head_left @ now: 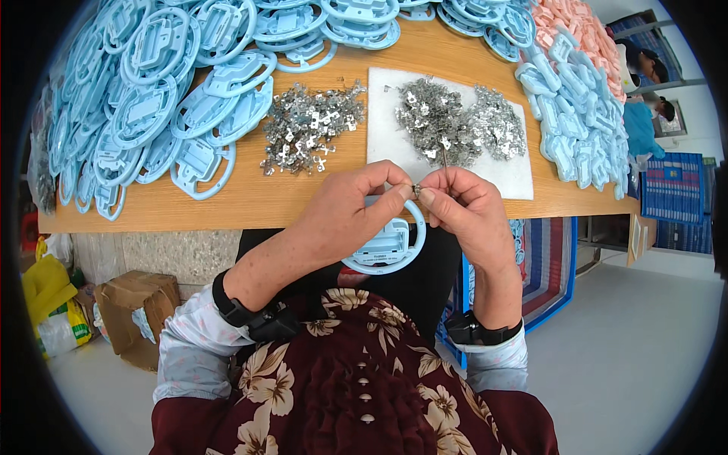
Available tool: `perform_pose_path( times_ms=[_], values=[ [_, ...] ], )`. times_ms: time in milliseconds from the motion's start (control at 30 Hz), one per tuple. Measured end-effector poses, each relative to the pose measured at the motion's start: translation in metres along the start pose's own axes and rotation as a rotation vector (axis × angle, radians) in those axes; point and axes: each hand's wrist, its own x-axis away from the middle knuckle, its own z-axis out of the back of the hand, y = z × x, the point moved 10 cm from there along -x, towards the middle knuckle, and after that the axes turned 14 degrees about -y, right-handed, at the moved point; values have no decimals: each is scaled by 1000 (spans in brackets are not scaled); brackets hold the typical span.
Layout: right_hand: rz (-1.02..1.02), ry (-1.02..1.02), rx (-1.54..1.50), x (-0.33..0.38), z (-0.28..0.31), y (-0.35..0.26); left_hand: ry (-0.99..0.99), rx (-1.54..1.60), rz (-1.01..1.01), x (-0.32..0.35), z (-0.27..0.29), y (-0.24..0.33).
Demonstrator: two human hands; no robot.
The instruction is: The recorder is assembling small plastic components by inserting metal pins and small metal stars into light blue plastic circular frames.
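Observation:
At the table's front edge, my left hand (356, 203) and my right hand (476, 216) meet fingertip to fingertip. Thumbs and forefingers of both pinch a small metal piece (416, 191); its exact shape is too small to make out. A light blue round plastic frame (413, 244) sits below the left hand, over my lap, its upper part hidden by that hand; what supports it cannot be seen. Just beyond the right fingers, a thin dark sliver (445, 158) points upward. Ahead lie a pile of small metal clips (311, 125) and more metal pieces (436, 121) on a white foam sheet (455, 182).
Blue plastic frames (144, 114) are heaped over the left and far side of the wooden table (250, 208). Blue handle-like parts (580, 121) and pink parts (572, 34) pile up on the right. A cardboard box (136, 315) and a striped bag (550, 265) stand below.

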Motion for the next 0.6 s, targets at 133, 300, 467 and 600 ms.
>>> perform_pose_path(
  times_ms=[133, 300, 467, 600],
  values=[
    [13, 56, -42, 4, 3, 2, 66, 80, -23, 4, 7, -5],
    [151, 198, 46, 18, 8, 2, 202, 130, 3, 8, 25, -18],
    [205, 290, 115, 19, 0, 4, 301, 52, -52, 13, 33, -14],
    [223, 280, 7, 15, -3, 9, 351, 28, -119, 19, 35, -8]
  ],
)
